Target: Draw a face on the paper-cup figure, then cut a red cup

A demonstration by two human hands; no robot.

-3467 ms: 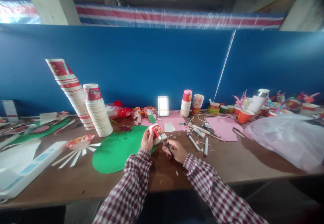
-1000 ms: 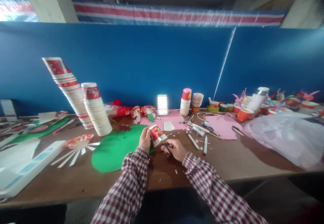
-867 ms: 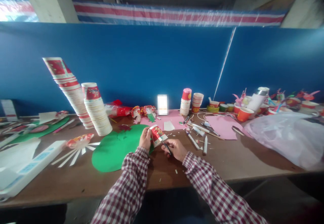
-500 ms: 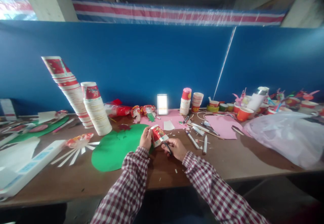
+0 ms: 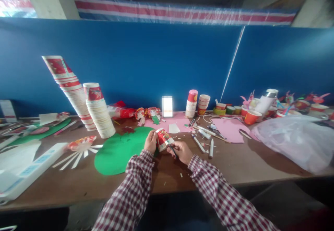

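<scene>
A red and white paper cup [image 5: 162,137] is gripped at its left side by my left hand [image 5: 150,142], fingers closed on it. My right hand [image 5: 182,152] is closed around scissors [image 5: 172,150], whose blades reach the cup's right edge; how far they are apart is too small to tell. Under and left of my left hand lies a green sheet [image 5: 117,154]. Behind the cup, a white paper piece [image 5: 174,128] rests on a pink sheet [image 5: 180,118]. Small paper scraps [image 5: 181,175] lie on the brown table near my right hand.
Tall cup stacks [image 5: 100,116] lean at the left, beside a cup cut into strips [image 5: 82,147] and a white power strip [image 5: 33,171]. Markers [image 5: 211,148] lie right of my hands. Farther right are a pink sheet [image 5: 227,130], orange cups [image 5: 252,117] and a plastic bag [image 5: 294,140].
The whole view has shifted very slightly. Both hands keep nearly the same pose on the cup and scissors.
</scene>
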